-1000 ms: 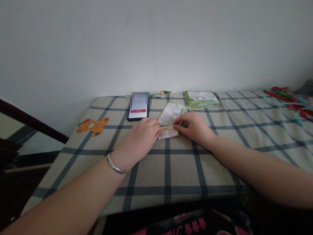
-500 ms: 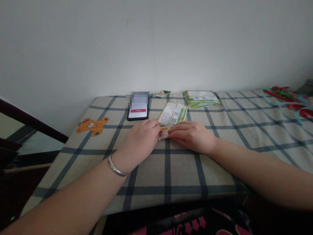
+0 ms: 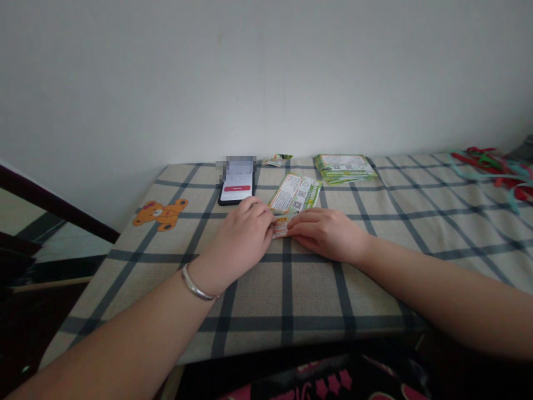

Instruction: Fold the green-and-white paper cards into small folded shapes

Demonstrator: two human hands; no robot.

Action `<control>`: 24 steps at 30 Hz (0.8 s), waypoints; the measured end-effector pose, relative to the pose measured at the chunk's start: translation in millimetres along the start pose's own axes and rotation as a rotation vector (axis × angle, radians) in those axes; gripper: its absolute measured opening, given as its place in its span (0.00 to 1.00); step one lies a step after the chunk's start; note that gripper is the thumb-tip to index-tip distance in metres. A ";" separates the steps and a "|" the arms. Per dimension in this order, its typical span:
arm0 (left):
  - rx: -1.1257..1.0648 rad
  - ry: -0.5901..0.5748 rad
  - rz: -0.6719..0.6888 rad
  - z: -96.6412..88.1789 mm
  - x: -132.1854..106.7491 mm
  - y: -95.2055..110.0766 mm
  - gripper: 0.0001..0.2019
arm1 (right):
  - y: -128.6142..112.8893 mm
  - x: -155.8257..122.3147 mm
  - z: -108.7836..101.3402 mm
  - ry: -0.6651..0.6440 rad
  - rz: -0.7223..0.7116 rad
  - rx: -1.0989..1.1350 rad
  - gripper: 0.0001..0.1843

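My left hand (image 3: pixel 241 236), with a silver bracelet on the wrist, rests knuckles-up on the checked tablecloth (image 3: pixel 291 289), its curled fingers pressing the left edge of a printed paper leaflet (image 3: pixel 296 194). My right hand (image 3: pixel 328 232) lies flat on the near, folded part of the same leaflet, fingers stretched toward the left hand. Only a small orange strip of the folded part shows between the two hands. The far half of the leaflet, green and white with QR codes, lies open beyond my fingers.
A black phone (image 3: pixel 236 183) with a lit screen lies behind my left hand. A stack of similar leaflets (image 3: pixel 345 168) sits near the wall, a small folded piece (image 3: pixel 278 160) beside it. Coloured ribbons (image 3: pixel 495 166) lie far right. An orange bear print (image 3: pixel 161 213) marks the cloth's left.
My right hand slid left from the leaflet's right side and flattened over its near folded part, fingertips now close to the left hand. The left hand stayed put.
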State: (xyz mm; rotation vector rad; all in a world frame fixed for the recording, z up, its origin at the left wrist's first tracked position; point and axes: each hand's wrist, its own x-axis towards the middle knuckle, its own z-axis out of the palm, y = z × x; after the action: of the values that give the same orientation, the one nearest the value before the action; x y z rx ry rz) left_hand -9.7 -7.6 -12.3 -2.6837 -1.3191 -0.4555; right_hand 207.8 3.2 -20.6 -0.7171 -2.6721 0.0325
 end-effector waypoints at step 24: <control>-0.077 -0.120 0.192 -7.7 -4.1 6.7 0.09 | -4.7 0.9 0.9 -0.102 -0.021 -0.149 0.10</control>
State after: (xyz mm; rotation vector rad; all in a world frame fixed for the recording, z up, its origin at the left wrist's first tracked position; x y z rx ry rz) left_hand -8.3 -16.6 -6.1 -2.9065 -1.0752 -0.3346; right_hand 204.5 -0.4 -20.6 -0.7519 -2.8014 -0.1412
